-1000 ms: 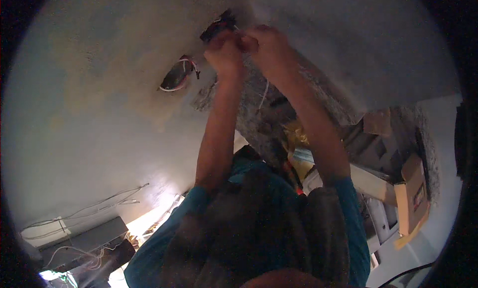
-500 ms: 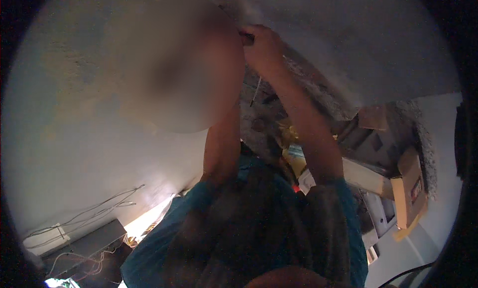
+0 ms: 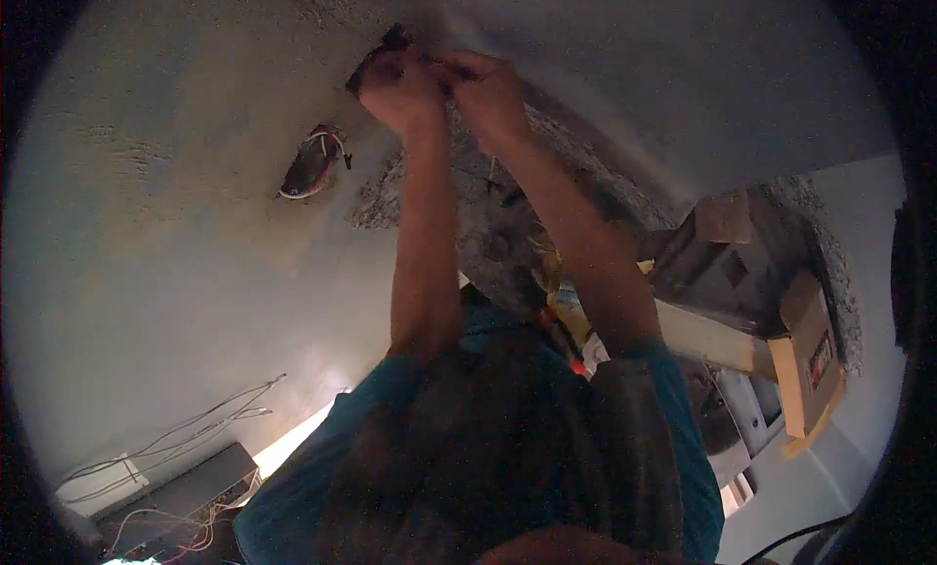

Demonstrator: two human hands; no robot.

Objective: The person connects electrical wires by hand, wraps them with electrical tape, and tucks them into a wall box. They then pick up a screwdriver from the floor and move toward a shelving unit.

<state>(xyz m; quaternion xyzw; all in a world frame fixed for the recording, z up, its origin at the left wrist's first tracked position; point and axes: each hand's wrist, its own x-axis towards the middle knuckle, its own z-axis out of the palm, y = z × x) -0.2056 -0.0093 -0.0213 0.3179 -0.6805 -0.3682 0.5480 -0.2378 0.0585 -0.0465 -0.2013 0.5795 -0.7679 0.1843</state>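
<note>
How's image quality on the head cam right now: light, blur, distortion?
Head view: dim and warm-tinted, grainy; the left hand and right hand at the dark ceiling opening are soft-edged and shadowed, so finger detail is lost. One bright glare patch sits low beside the teal sleeve. Fisheye bends the pale plastered ceiling; black vignette rings the frame.

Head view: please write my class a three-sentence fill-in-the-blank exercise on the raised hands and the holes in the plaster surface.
1. Both hands, left hand and right hand, reach up to a dark ____ in the plaster surface.
2. From the second hole, on the person's left, red and white ____ stick out.
3. The sleeves are ____ in colour.

Missing words: hole; wires; teal
</note>
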